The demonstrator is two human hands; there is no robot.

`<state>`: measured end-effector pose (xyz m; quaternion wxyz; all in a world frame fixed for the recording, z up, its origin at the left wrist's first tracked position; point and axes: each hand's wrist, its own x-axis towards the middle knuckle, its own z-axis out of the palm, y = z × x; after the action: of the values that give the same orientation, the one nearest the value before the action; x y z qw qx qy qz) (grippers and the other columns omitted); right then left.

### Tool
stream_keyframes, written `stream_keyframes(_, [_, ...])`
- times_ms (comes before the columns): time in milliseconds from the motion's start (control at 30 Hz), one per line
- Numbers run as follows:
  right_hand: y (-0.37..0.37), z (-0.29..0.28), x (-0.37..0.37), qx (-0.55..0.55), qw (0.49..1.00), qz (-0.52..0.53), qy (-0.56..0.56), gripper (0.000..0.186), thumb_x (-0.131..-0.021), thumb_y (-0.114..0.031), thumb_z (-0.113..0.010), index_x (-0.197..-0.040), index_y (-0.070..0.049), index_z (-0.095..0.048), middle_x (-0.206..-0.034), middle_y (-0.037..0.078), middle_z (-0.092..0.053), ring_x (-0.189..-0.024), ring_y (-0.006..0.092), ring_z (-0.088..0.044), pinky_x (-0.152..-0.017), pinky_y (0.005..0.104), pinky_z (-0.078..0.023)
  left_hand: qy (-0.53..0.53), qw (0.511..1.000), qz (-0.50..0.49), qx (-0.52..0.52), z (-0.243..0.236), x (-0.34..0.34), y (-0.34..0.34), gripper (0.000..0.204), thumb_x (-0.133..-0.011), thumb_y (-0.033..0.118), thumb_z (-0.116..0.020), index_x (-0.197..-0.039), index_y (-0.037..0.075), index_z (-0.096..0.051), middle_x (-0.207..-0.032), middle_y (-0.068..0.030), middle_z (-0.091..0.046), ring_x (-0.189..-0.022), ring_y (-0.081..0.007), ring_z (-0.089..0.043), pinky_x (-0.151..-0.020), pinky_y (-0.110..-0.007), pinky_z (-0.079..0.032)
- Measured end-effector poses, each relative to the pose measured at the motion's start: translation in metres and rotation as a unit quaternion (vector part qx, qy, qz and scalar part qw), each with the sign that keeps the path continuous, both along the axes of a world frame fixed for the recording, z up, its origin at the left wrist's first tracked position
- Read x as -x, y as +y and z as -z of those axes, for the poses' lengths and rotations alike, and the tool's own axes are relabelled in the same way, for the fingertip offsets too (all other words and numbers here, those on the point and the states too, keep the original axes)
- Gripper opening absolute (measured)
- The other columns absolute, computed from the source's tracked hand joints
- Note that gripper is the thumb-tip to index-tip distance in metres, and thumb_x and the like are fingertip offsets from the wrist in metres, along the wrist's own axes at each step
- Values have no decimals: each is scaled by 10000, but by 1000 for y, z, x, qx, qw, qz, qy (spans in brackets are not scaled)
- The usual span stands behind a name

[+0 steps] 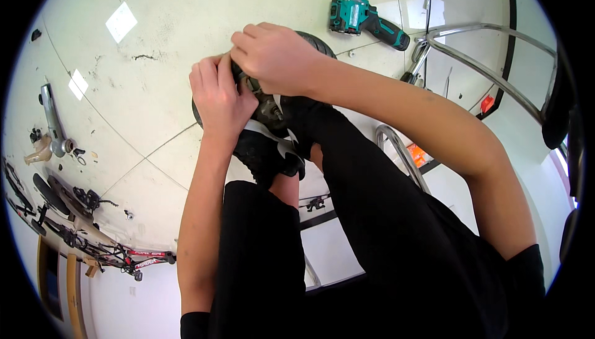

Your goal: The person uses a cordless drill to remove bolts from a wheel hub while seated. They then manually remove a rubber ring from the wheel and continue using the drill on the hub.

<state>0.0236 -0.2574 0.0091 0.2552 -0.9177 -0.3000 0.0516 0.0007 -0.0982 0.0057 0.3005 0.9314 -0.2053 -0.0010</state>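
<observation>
A small wheel with a black tyre (317,42) stands or lies between my black shoes (255,151); its dirty grey hub (268,111) shows between my wrists. My left hand (220,94) is closed on the tyre's near-left edge, fingers curled over the rubber and thumb pointing inward. Right beside it, my right hand (273,57) grips the tyre's top edge with bent fingers. The two hands almost touch. Much of the wheel is hidden by my hands and shoes, so I cannot tell whether a tool is pinched in the fingers.
A teal and black cordless drill (359,15) lies on the tiled floor beyond my right hand. Chrome chair tubing (489,72) rises at the right. At the left lie a grey metal part (52,122) and several bicycle parts, including a red and black frame (145,257).
</observation>
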Motion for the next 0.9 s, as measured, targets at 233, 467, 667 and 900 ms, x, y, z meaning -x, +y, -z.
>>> stream_keyframes(233, [-3,0,3,1,999,31,-16,311,-618,-49,-685,-915,15,-619,-907,77,-565,-899,233,-541,-763,300,-461,138,989,-56,-12,-12,5,8,628,-704,-52,-716,-1297,-8,-512,-1194,-174,-493,-1087,-351,-510,-932,-402,-443])
stream_keyframes(467, [-5,4,0,-76,996,34,10,328,-601,21,-667,-923,13,-608,-924,72,-560,-914,236,-527,-794,318,-457,124,990,-57,36,-8,9,11,634,-667,-86,-716,-1267,-6,-529,-1224,-159,-506,-1114,-336,-506,-913,-392,-459])
stream_keyframes(667, [-3,8,-4,-49,998,27,34,266,-546,-23,-713,-791,-9,-611,-881,69,-561,-880,234,-536,-752,311,-439,84,995,-34,41,-8,0,11,560,-613,-103,-712,-1156,-27,-597,-1088,-137,-585,-997,-326,-547,-852,-398,-472])
stream_keyframes(900, [2,2,-10,-64,997,14,34,210,-489,46,-639,-680,-20,-581,-775,67,-527,-824,236,-530,-705,316,-420,64,997,-38,30,-5,-1,6,505,-617,-72,-747,-1102,-5,-624,-1012,-130,-615,-927,-314,-582,-812,-386,-491])
